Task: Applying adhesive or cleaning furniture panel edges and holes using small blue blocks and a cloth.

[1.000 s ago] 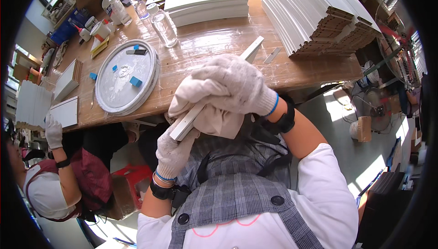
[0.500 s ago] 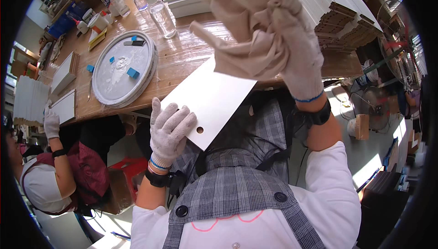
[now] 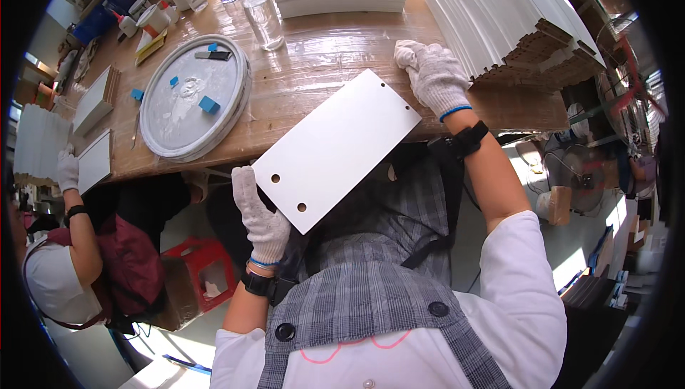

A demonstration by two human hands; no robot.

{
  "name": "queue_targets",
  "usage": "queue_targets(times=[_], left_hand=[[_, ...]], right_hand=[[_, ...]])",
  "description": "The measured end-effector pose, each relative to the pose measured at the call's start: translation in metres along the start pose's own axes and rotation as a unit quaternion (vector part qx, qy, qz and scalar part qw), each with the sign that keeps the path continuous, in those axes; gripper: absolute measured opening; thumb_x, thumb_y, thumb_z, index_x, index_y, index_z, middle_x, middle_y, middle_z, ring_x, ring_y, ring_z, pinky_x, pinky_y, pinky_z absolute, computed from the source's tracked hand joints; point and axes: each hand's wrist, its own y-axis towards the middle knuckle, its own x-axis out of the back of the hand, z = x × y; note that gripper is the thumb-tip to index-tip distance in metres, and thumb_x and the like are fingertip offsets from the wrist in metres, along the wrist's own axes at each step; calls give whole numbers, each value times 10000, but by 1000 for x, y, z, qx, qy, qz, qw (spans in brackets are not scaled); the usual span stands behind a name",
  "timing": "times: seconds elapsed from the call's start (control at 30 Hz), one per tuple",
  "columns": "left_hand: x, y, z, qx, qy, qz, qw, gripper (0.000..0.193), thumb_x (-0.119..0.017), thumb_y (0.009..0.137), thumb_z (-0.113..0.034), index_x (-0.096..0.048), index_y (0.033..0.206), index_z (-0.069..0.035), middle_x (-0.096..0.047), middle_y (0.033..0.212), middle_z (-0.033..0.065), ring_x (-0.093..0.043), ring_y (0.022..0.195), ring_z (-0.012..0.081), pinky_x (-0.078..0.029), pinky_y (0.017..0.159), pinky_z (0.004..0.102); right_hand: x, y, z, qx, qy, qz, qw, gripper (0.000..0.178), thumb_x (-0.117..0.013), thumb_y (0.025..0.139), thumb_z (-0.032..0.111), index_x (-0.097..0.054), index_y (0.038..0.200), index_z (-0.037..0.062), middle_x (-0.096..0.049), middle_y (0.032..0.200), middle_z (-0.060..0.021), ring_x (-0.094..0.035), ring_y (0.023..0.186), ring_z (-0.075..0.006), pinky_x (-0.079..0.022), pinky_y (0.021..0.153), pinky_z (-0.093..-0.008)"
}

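Sunlight (image 3: 570, 265) patches the floor (image 3: 560, 238) beside a brown table (image 3: 325, 57).

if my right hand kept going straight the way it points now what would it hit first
Your right hand would probably first meet the low stack of flat white rectangular boards, near its right end, though depth is unclear in this view.

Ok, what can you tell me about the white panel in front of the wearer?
The white panel is a flat, rigid-looking rectangle with a smooth face, two larger round holes near its lower-left end and two smaller ones near its upper-right end. It lies diagonally across the view, overlapping the table edge. The left hand seems to touch its lower-left end.
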Motion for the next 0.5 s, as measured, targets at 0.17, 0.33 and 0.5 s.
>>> queue_targets(times=[0.17,0.33,0.5], left_hand=[[-9,-14,1,256,-293,36,921,742,-642,871,-66,-217,1477,-24,-404,1435,151,-463,1278,244,-401,1044,332],[0,-10,-4,413,-684,112,591,536,-553,894,-80,-373,1394,-12,-505,1341,129,-535,1194,254,-432,1024,386],[9,5,-11,484,-786,50,381,529,-340,1012,-397,-369,1385,-23,-466,1372,142,-453,1281,304,-389,1064,444]], right_hand=[[46,8,-11,-22,605,266,751,324,-606,904,212,-604,1159,12,-637,925,-98,-609,838,-119,-527,690,-247],[9,10,5,99,538,384,744,534,-588,902,325,-490,1331,23,-603,1167,-164,-602,1008,-207,-470,886,-290],[-26,-22,83,117,47,35,991,746,-575,828,591,-465,1372,93,-444,1389,-194,-418,1273,-359,-351,1042,-458]])
